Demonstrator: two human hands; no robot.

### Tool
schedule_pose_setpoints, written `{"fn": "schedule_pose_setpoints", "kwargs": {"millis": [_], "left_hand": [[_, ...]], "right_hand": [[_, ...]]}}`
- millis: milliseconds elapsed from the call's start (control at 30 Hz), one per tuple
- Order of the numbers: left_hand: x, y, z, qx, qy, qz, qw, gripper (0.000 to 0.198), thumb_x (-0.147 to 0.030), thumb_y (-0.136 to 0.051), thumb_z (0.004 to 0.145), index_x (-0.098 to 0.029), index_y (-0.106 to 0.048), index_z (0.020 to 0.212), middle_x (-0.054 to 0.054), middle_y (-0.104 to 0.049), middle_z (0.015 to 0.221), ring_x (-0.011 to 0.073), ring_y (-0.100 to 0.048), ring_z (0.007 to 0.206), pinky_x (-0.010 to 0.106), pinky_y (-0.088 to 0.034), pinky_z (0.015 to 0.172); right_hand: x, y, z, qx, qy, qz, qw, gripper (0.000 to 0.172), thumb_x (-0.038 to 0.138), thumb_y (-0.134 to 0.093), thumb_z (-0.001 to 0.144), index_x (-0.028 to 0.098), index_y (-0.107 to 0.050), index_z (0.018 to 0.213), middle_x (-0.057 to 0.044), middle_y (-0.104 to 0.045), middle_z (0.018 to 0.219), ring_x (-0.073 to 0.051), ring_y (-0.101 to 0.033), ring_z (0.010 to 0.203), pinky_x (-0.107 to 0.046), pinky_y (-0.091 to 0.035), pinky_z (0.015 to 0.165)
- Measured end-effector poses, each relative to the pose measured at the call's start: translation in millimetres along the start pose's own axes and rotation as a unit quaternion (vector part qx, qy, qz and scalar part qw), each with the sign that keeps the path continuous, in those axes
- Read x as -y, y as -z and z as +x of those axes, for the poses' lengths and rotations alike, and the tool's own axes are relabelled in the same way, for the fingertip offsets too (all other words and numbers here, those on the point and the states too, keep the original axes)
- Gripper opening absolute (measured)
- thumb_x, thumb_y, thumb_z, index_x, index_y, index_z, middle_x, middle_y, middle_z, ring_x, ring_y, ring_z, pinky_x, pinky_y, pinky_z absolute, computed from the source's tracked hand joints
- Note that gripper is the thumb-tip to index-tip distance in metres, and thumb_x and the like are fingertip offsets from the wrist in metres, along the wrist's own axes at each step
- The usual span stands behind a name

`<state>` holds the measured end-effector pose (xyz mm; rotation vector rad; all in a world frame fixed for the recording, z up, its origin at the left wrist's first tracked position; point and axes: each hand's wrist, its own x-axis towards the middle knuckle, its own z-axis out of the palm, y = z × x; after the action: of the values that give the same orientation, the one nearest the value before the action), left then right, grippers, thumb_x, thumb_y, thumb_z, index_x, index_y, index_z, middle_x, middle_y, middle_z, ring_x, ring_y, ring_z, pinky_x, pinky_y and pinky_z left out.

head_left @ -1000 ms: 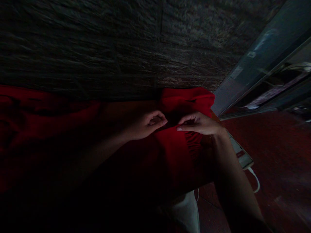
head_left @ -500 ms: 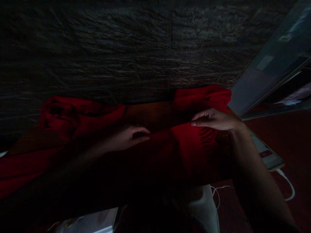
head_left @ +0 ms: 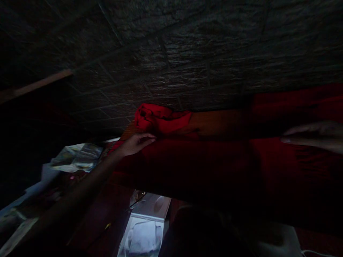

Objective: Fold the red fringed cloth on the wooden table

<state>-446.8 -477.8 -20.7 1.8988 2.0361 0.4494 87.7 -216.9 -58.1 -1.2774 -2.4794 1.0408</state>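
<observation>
A red fringed scarf (head_left: 214,153) lies stretched out along the wooden table (head_left: 219,119), much of it in deep shadow. At its far edge toward the left end, my left hand (head_left: 138,142) has thumb and fingertips closed on the cloth. Near the fringed end on the right, my right hand (head_left: 316,135) has its thumb and fingers at the same far edge, seemingly pinching it; the image is dark and slightly blurred there. Behind the left hand sits a crumpled red cloth (head_left: 160,117). Another red cloth (head_left: 300,103) lies behind the right hand.
A rough block wall (head_left: 187,64) rises directly behind the table. Below the front edge is a whitish box (head_left: 146,228). Clear plastic packaging (head_left: 77,157) lies to the left, under a wooden ledge (head_left: 37,85). A white cable (head_left: 313,252) shows at bottom right.
The view has swung left. My left hand has moved leftward along the scarf's far edge to near its left end, while my right hand remains by the fringed end.
</observation>
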Motion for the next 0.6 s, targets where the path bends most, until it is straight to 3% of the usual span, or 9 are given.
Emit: {"fn": "schedule_pose_setpoints", "kwargs": {"millis": [200,333,433,500,600], "left_hand": [[5.9,0.4,-9.4,0.009,0.012,-0.022,1.0,0.049,-0.059,-0.06,0.084,-0.017,-0.071,0.109,0.008,-0.073,0.112,0.0223,-0.066,0.103,0.032,-0.049,0.096],[11.2,-0.7,-2.4,0.032,0.057,-0.046,0.997,0.06,-0.064,-0.06,0.081,-0.017,-0.067,0.117,0.008,-0.072,0.114,0.0234,-0.066,0.103,0.033,-0.05,0.094],[11.8,2.0,1.6,0.046,0.09,-0.091,0.991,0.066,-0.071,-0.06,0.076,-0.014,-0.069,0.108,0.009,-0.073,0.107,0.0242,-0.067,0.099,0.034,-0.051,0.091],[9.2,3.7,2.9,0.037,0.102,-0.109,0.988,0.067,-0.073,-0.06,0.074,-0.014,-0.07,0.104,0.009,-0.074,0.106,0.0249,-0.066,0.1,0.034,-0.051,0.092],[4.8,4.0,3.8,0.058,0.117,-0.115,0.985,0.062,-0.067,-0.063,0.077,-0.019,-0.066,0.116,0.005,-0.072,0.115,0.0243,-0.064,0.106,0.033,-0.05,0.094]], "right_hand": [[-11.9,-0.3,3.3,0.039,-0.028,0.056,0.997,0.047,0.071,-0.072,0.062,0.037,-0.076,0.094,-0.002,-0.074,0.109,-0.03,-0.068,0.104,-0.038,-0.057,0.092],[2.3,-0.6,-0.4,0.035,-0.029,0.061,0.997,0.052,0.072,-0.072,0.06,0.033,-0.077,0.094,-0.002,-0.074,0.109,-0.031,-0.068,0.103,-0.039,-0.057,0.092],[16.5,0.2,-4.7,0.042,-0.027,0.062,0.997,0.058,0.073,-0.071,0.06,0.028,-0.077,0.096,-0.004,-0.074,0.106,-0.03,-0.068,0.101,-0.038,-0.056,0.091],[23.7,1.0,-7.6,0.056,-0.016,0.075,0.995,0.06,0.071,-0.072,0.064,0.023,-0.076,0.099,-0.006,-0.074,0.105,-0.028,-0.068,0.099,-0.035,-0.054,0.091],[30.0,1.6,-10.7,0.083,0.002,0.105,0.991,0.056,0.063,-0.071,0.074,0.016,-0.074,0.103,-0.009,-0.073,0.107,-0.024,-0.065,0.095,-0.033,-0.05,0.089]]}}
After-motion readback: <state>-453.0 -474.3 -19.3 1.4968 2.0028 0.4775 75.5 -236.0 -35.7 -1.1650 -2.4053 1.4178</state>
